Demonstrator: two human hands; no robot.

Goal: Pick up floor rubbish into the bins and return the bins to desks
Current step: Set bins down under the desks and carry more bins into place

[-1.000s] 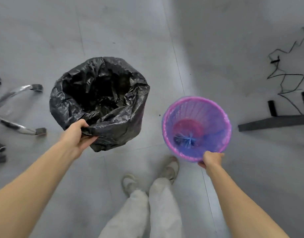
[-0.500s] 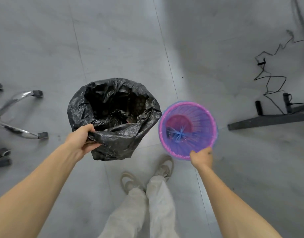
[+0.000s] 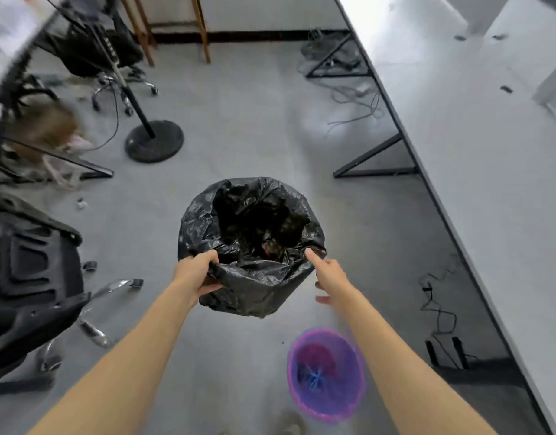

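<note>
There are two bins and two hands. The black bin (image 3: 254, 293) is in the middle, with a black bag over its rim and dark rubbish inside, too dim to name. The left hand (image 3: 193, 273) grips its near left rim with curled fingers. The right hand (image 3: 328, 273) is open, one straight finger touching the near right rim. The purple bin (image 3: 327, 409) stands on the floor, near and right, with something pink and blue inside. One long desk (image 3: 474, 152) runs along the right.

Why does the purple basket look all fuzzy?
In the head view the purple basket sits near the bottom edge and is smeared, probably motion blur; the black bin bag the left hand grips looks sharper; the desk looks bent by the wide lens.
</note>
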